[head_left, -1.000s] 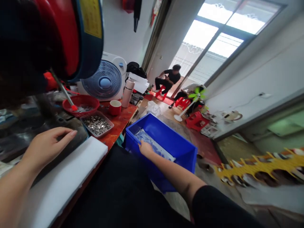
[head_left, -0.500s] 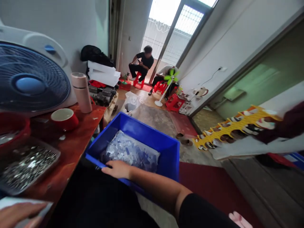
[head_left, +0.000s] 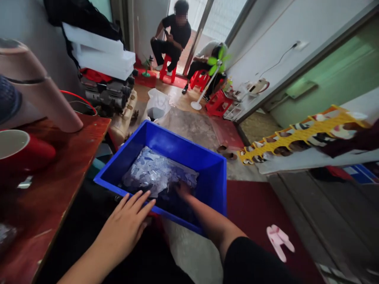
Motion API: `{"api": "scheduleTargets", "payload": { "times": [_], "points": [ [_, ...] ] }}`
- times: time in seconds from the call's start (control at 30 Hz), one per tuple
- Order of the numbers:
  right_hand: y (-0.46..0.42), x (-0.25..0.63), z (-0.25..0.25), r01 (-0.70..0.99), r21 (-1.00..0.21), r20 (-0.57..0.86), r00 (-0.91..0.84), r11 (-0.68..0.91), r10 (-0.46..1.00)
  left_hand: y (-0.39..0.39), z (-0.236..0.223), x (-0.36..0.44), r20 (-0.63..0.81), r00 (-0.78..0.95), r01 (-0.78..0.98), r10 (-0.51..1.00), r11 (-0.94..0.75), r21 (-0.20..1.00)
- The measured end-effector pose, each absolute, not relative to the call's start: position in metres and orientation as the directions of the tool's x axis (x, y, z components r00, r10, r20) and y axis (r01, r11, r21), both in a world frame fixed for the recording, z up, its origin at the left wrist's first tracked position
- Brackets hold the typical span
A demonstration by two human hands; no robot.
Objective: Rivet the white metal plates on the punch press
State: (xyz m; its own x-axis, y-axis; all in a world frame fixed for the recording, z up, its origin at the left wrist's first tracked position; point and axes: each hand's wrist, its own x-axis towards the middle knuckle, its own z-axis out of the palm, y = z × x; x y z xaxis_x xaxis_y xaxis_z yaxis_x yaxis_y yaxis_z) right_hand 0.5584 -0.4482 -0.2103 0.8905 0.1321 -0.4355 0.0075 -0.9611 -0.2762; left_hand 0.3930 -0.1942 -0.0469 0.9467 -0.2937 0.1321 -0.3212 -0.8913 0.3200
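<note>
A blue plastic bin [head_left: 142, 134] stands in front of me, with a heap of small flat, pale grey-blue pieces [head_left: 154, 167] in it. My left hand [head_left: 130, 215] is at the bin's near rim, fingers stretched out and spread, holding nothing. My right hand [head_left: 182, 190] reaches down inside the bin at the right part of the heap. Its fingers are dark and partly hidden among the pieces, so whether they grip anything does not show.
On the left, a red-brown table [head_left: 68, 157] carries a red cup [head_left: 35, 152] and a pink flask [head_left: 56, 94]. Beyond the bin are a white bag-lined container [head_left: 156, 104], a green-bladed fan [head_left: 217, 65] and two seated people. Pink slippers [head_left: 280, 240] lie on the right.
My right hand has moved from the bin's near rim down into the pieces. My left hand has come from the table to the bin's rim. The view has shifted nearer the bin.
</note>
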Motion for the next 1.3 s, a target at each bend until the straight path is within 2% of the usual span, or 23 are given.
{"api": "scheduleTargets", "payload": {
  "times": [0.13, 0.23, 0.4, 0.57, 0.9, 1.3],
  "points": [
    [-0.451, 0.559, -0.233, -0.031, -0.295, -0.450, 0.886, -0.955, 0.110, -0.197, -0.072, 0.400, 0.008, 0.962, -0.259, -0.272, -0.907, 0.333],
    [-0.454, 0.557, -0.240, -0.013, -0.315, -0.442, 0.887, -0.949, 0.135, -0.200, -0.076, 0.395, -0.019, 0.978, -0.188, -0.207, -0.919, 0.346],
    [-0.452, 0.563, -0.238, 0.119, -0.374, -0.429, 0.857, -0.920, 0.285, -0.205, -0.080, 0.385, -0.013, 0.985, -0.156, -0.173, -0.917, 0.367],
    [-0.425, 0.587, -0.246, 0.198, -0.418, -0.481, 0.780, -0.887, 0.401, -0.205, -0.085, 0.379, -0.011, 0.986, -0.154, -0.168, -0.928, 0.340],
    [-0.388, 0.606, -0.254, 0.161, -0.353, -0.650, 0.666, -0.922, 0.365, -0.205, -0.085, 0.387, -0.014, 0.984, -0.163, -0.178, -0.927, 0.337],
    [-0.378, 0.630, -0.259, 0.249, -0.376, -0.787, 0.424, -0.893, 0.449, -0.205, -0.082, 0.390, 0.025, 0.983, -0.181, -0.183, -0.931, 0.316]
  ]
}}
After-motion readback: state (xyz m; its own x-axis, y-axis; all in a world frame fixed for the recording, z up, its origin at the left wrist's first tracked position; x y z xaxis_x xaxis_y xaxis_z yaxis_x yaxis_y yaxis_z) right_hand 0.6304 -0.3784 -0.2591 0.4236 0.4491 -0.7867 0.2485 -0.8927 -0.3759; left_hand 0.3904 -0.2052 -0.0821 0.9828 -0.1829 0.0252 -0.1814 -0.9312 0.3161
